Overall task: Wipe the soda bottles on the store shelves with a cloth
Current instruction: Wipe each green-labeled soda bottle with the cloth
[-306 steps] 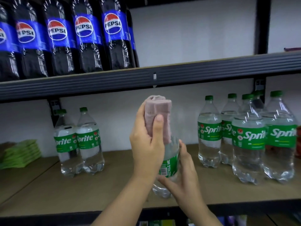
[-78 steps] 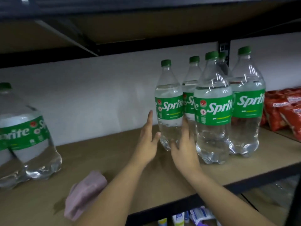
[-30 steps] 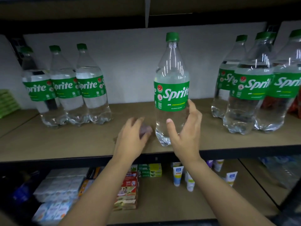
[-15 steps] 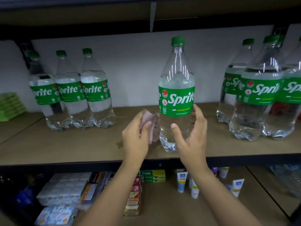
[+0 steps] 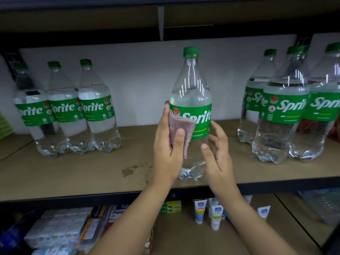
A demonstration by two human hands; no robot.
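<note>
One Sprite bottle [image 5: 191, 100] stands upright mid-shelf [image 5: 73, 173]. Left hand [image 5: 168, 148] pinches a pink cloth [image 5: 181, 131] against its label; right hand [image 5: 216, 159], fingers relaxed, cups its lower right side.

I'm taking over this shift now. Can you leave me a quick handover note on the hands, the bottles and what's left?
Left hand holds the pink cloth against the label of the middle Sprite bottle. Right hand is open beside the bottle's lower part; contact unclear. It stands on the shelf between three bottles on the left and a group on the right. Wiping has started on this bottle; which others are done isn't visible.
</note>
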